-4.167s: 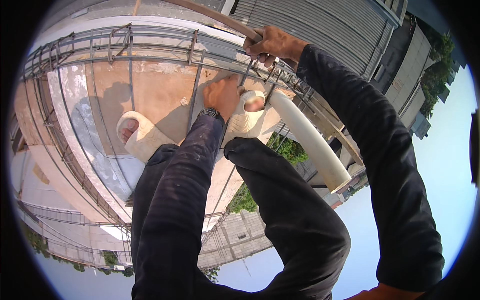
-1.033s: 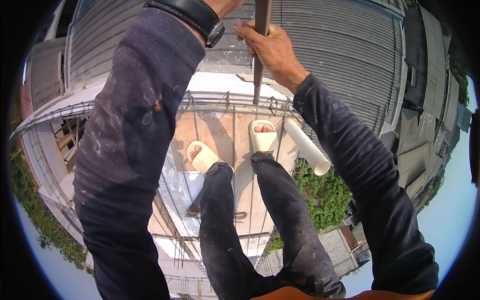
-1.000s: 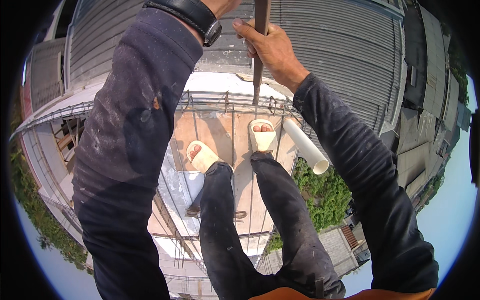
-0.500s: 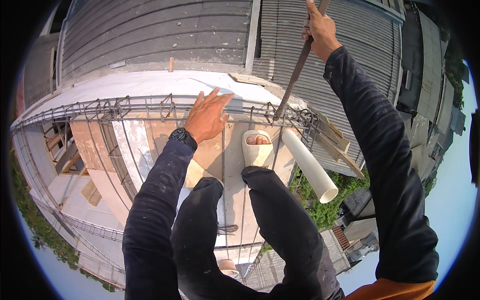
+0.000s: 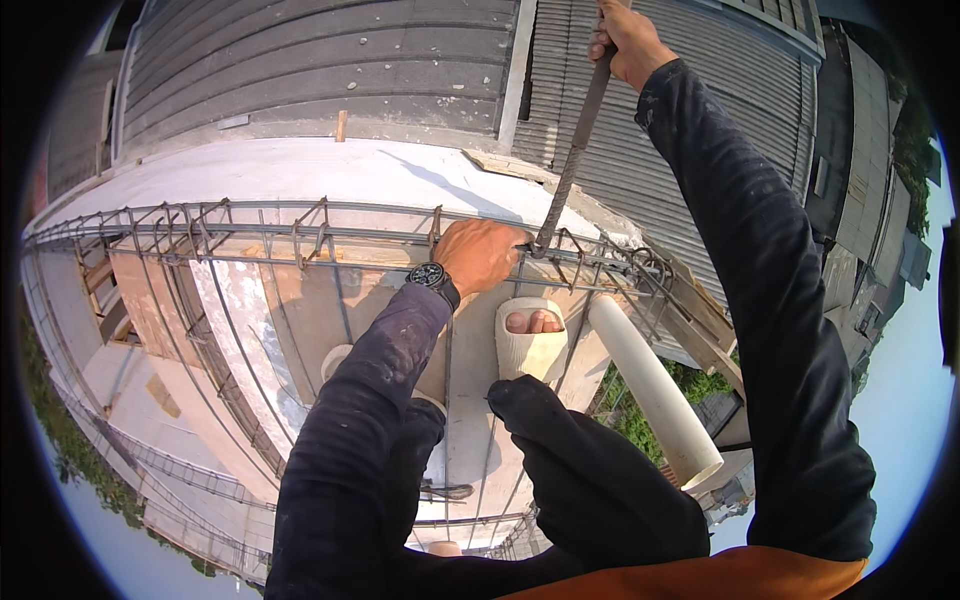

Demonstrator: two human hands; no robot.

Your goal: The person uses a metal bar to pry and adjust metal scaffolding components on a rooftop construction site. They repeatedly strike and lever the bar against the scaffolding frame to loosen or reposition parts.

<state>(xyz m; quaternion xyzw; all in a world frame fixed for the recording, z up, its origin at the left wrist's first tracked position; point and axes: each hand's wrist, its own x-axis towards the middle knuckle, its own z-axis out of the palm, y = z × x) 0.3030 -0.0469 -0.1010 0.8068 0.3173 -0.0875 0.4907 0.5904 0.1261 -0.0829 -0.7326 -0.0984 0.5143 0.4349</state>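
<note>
Up at the top, my right hand is wrapped round a long dark metal bar, which slants down to the rebar cage along the platform's far edge. Beside the bar's lower end, my left hand, wearing a black watch, is closed at the top of the cage; what its curled fingers grip is hidden. My cream right sandal stands just below that hand on plywood crossed by steel rods. My left sandal is mostly behind my left arm.
A white plastic pipe lies along the platform's right edge, near timber offcuts. Beyond the cage are a white ledge and corrugated metal roofs. Treetops show far below the edge, and more rebar runs down the left.
My left hand has moved right from a spread pose and closed beside the bar's foot. The bar, more horizontal several seconds ago, now stands steeply in my right hand. My knees are bent more.
</note>
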